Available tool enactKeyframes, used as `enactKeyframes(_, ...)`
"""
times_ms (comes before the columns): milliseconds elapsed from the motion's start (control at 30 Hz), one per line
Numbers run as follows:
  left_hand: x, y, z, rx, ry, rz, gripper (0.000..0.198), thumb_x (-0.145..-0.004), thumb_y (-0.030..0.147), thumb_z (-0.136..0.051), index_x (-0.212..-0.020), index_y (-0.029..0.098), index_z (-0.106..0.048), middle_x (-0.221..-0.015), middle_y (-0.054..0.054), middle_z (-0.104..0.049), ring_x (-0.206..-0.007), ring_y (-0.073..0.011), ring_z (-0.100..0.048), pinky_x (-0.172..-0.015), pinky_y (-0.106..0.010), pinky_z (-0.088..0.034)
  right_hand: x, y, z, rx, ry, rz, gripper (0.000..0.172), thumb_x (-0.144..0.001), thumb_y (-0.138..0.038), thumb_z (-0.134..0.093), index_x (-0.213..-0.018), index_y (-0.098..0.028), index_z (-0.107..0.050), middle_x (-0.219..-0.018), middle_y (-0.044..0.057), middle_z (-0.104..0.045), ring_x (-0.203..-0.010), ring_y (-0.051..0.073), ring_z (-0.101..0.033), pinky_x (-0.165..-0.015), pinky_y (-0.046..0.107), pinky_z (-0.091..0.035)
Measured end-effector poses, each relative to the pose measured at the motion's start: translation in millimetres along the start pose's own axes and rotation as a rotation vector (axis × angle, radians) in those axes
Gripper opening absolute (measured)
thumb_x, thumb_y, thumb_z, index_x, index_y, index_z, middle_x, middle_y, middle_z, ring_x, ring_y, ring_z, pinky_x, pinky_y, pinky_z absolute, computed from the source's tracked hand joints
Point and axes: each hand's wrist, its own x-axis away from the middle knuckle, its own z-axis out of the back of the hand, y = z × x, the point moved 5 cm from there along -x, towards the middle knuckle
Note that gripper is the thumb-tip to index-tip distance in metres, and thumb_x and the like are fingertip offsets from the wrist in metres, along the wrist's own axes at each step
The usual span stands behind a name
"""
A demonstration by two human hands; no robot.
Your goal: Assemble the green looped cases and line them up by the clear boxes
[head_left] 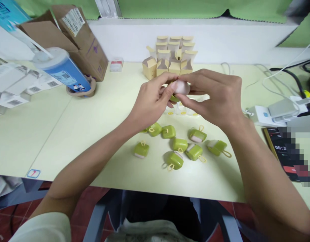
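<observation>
Both hands meet above the middle of the table. Between them is a small green-and-white case [182, 87], its pale rounded side facing up and a bit of green showing below. My left hand [153, 97] pinches it from the left with thumb and fingers. From the right, my right hand [215, 95] grips it, fingertips at its top and thumb underneath. Closer to me lie several similar green cases with yellow loops, among them one green case [141, 150] off to the left and another green case [217, 148] at the right. Clear packaging with yellow marks [183, 113] is partly hidden behind the hands.
Open small yellow boxes [169, 66] stand in rows near the wall. At left are a blue cup [69, 75], a brown carton [91, 57] and white boxes [12, 84]. A power strip [264, 116] with cables and a phone [281, 151] are at right.
</observation>
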Motion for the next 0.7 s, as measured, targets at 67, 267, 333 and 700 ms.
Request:
enactKeyframes(67,-1.0,0.7,0.3,0.026,0.004,-0.023,0.029,-0.112,0.045,-0.066,-0.126,0.021,-0.073,-0.129,-0.007,-0.08,-0.103,-0.0179,-0.082,-0.082,-0.03,-0.073,-0.5,0.9,0.6,-0.05,0.1,0.061,0.035,-0.109,-0.048,-0.064,-0.138,-0.036,-0.079,-0.123,0.004,-0.086,-0.109,0.028,-0.081,-0.094,0.047,-0.071)
enactKeyframes(267,-1.5,0.5,3.5,0.057,0.043,-0.025,0.025,-0.111,0.033,-0.069,-0.129,0.017,-0.072,-0.133,-0.008,-0.077,-0.096,-0.0136,-0.083,-0.084,-0.029,-0.074,1.7,2.3,20.2,-0.153,0.323,0.173,0.03,-0.1,-0.045,-0.082,-0.127,-0.032,-0.083,-0.12,0.005,-0.087,-0.104,0.026,-0.082,-0.087,0.039,-0.07)
enactKeyframes(333,-1.0,-4.0,5.0,0.024,0.056,0.017,0.027,-0.111,0.035,-0.07,-0.13,0.016,-0.071,-0.134,-0.008,-0.077,-0.093,-0.0124,-0.082,-0.086,-0.029,-0.075,3.9,10.4,37.4,-0.217,0.372,0.089,0.03,-0.101,-0.039,-0.082,-0.128,-0.027,-0.085,-0.118,0.007,-0.087,-0.097,0.024,-0.082,-0.083,0.038,-0.067)
enactKeyframes(700,-1.6,-15.6,5.6,-0.106,0.097,-0.062,0.041,-0.109,0.057,-0.069,-0.128,0.02,-0.074,-0.117,-0.005,-0.078,-0.087,-0.0125,-0.081,-0.077,-0.028,-0.075,22.6,127.4,17.5,0.141,-0.622,-0.767,0.028,-0.09,-0.017,-0.083,-0.117,-0.025,-0.082,-0.081,0.003,-0.083,-0.08,0.024,-0.079,-0.077,0.04,-0.054)
